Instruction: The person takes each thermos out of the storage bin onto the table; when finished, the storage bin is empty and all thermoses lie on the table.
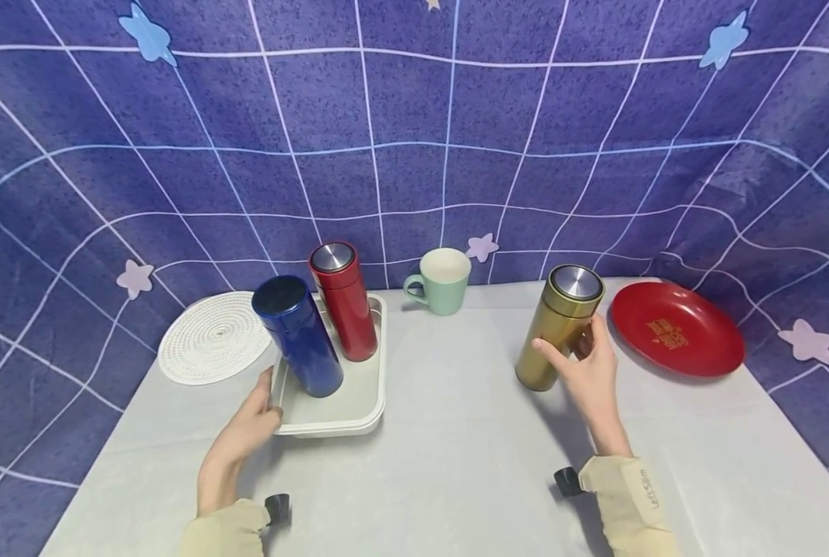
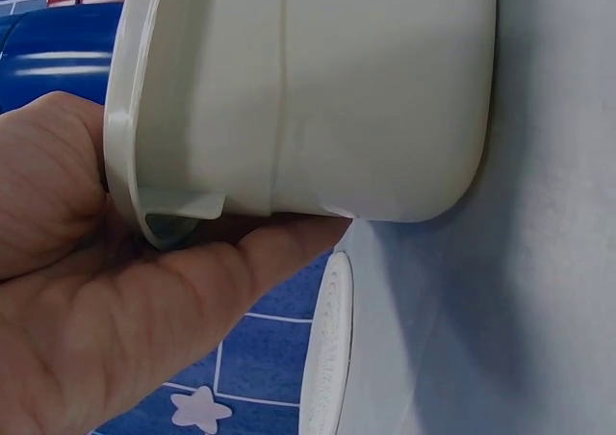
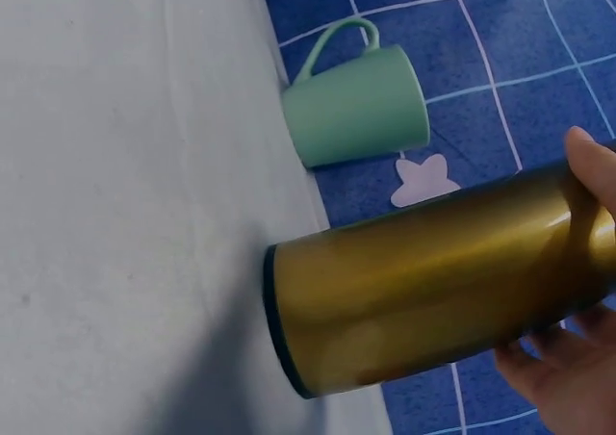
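Note:
My left hand (image 1: pixel 246 424) grips the left rim of a deep off-white plastic tray (image 1: pixel 381 363). In the left wrist view the thumb lies at the rim and the fingers run along the outer side wall. Inside the tray stand a blue thermos flask (image 1: pixel 299 340) and a red thermos flask (image 1: pixel 350 309), each with its lid on. My right hand (image 1: pixel 591 379) holds a gold thermos flask (image 1: pixel 550 333) upright, thumb on one side and fingers on the other. Its dark base (image 3: pixel 279 324) shows in the right wrist view; whether it touches the table I cannot tell.
A mint-green mug (image 1: pixel 445 286) stands at the table's back edge between the tray and the gold flask. At the far right lies a red plate (image 1: pixel 707 329) with gold lettering. Left of the tray is a round white woven mat (image 1: pixel 206 348). A blue patterned cloth hangs behind.

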The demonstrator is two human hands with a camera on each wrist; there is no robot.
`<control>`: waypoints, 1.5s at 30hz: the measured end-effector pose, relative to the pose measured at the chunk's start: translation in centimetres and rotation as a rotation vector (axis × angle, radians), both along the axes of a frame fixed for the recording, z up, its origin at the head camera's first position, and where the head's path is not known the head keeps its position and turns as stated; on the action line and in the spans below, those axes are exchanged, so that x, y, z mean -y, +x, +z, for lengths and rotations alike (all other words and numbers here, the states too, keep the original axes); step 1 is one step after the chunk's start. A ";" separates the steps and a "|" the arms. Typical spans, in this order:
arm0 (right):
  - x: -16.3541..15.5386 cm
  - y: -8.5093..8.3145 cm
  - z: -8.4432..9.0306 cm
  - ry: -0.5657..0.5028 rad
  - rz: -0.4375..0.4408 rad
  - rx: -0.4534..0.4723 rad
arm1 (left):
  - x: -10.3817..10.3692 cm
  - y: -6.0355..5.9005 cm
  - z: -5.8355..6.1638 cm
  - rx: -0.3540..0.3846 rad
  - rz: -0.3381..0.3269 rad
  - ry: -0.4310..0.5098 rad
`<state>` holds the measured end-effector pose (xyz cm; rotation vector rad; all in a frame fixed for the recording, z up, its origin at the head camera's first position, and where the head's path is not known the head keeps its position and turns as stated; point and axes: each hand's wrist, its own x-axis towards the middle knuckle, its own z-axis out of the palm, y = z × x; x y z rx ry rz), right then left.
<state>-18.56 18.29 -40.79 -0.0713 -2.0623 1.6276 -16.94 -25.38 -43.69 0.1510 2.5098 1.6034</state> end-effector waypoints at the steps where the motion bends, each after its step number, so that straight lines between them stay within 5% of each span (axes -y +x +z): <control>1: 0.1 0.1 0.1 0.012 -0.001 0.000 | 0.0 0.0 0.0 0.000 0.002 -0.002; 9: -0.3 1.5 1.6 0.024 -0.046 -0.038 | -0.1 0.1 0.3 0.013 0.018 -0.023; 15: -1.3 2.1 1.8 -0.007 -0.078 -0.210 | 0.1 0.1 0.6 0.007 0.025 -0.028; 20: -0.7 2.9 3.1 -0.185 0.036 -0.433 | 0.3 0.0 0.7 0.008 0.035 -0.050; 24: 0.6 3.1 3.9 -0.243 0.153 -0.502 | 0.4 0.1 0.7 0.012 0.041 -0.050; 33: 4.5 1.4 3.4 -0.090 0.296 -0.346 | 0.4 0.4 0.8 0.022 0.044 -0.048; 45: 9.5 -2.2 1.1 -0.116 0.432 -0.165 | -0.2 0.5 0.6 0.051 0.038 -0.048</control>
